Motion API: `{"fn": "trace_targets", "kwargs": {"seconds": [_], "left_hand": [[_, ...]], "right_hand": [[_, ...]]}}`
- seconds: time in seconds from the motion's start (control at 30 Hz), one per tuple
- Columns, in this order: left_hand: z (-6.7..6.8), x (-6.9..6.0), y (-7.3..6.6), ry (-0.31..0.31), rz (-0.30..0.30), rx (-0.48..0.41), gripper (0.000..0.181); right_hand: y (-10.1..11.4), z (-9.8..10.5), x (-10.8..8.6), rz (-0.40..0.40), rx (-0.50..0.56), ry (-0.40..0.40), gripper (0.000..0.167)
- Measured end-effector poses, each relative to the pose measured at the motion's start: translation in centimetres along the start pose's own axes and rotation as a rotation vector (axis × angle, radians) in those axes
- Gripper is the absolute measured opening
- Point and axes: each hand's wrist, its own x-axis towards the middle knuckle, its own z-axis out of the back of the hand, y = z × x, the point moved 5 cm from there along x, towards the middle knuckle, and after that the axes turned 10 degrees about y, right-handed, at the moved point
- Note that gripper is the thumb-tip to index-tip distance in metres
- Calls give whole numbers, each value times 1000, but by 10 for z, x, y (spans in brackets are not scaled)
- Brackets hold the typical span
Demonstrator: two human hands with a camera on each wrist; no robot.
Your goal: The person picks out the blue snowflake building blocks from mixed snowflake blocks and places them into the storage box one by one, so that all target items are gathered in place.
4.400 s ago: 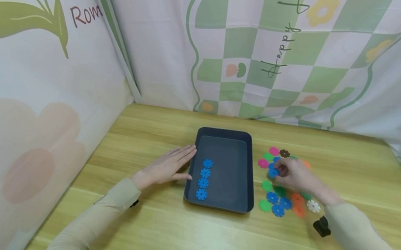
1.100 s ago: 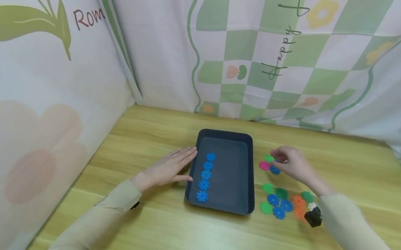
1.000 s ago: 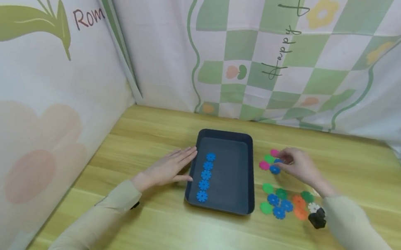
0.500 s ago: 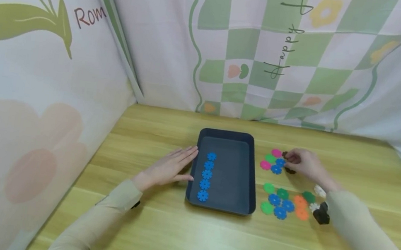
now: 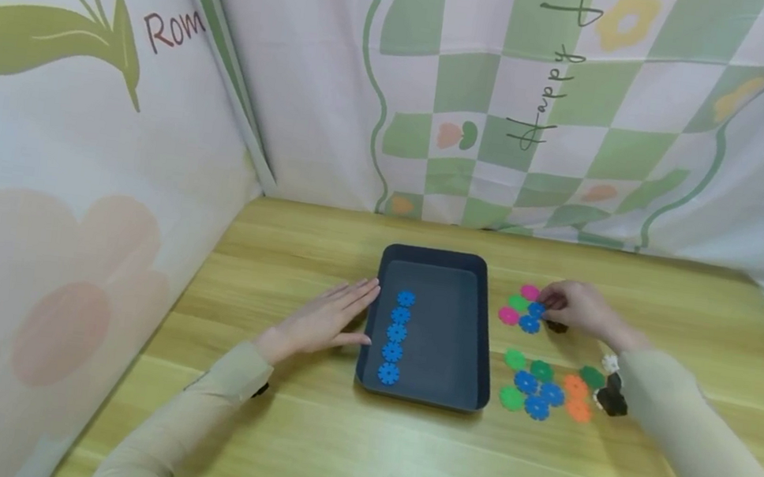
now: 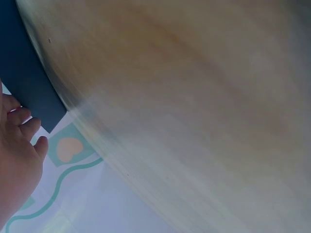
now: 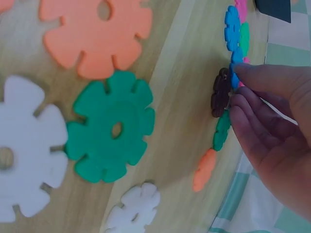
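In the head view a dark tray [image 5: 430, 396] holds a column of several blue notched discs [image 5: 397, 333] along its left side. My left hand [image 5: 317, 324] lies with straight fingers against the tray's left edge; the left wrist view shows the hand [image 6: 19, 155] beside the dark tray wall [image 6: 29, 63]. Right of the tray, my right hand [image 5: 581, 307] is over the upper group of discs. In the right wrist view its thumb and fingers pinch a blue disc [image 7: 236, 58] at its edges, close to a brown disc [image 7: 221, 92]. The fingers hide part of the group.
Pink [image 5: 508, 315] and light green [image 5: 519, 303] discs lie left of my right hand. Nearer the front is a lower group with blue [image 5: 536, 407], green [image 5: 510, 398], orange [image 5: 578, 410] and white [image 5: 610, 364] discs. A patterned curtain [image 5: 465, 82] hangs behind the wooden table [image 5: 327, 454].
Since the earliest frame, the column in the tray has gained a blue disc. My right hand has shifted slightly right and come onto another blue disc. My left hand has stayed at the tray.
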Motion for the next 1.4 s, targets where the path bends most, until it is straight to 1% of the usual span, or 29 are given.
{"fn": "trace_targets", "kwargs": {"seconds": [0.23,0.4,0.53,0.77,0.93,1.03,1.17,1.4], "left_hand": [[1,0,-1,-4,-1,0,86],[0,0,-2,-3,-5,-2,86],[0,0,-2,-10,-7,-5,86],[2,0,-2,-13,-10,-10,86],[3,-1,-2,-32,-17,5,86],[2,-1,-2,-27,-16,18,86],[1,0,-1,-13,-12,14,86],[1,0,-1,-5,-8,-3,86]], "right_hand": [[3,1,-1,-3,-13,33,29],[3,0,-1,-22,-5,43,30],[4,1,-1,-16,-10,52,30],[4,0,-1,10,-21,47,30],[3,-2,-1,22,-30,34,29],[4,-2,-2,28,-36,30,27],[5,-2,-3,36,-41,35,24],[6,-2,-5,42,-50,33,26]]}}
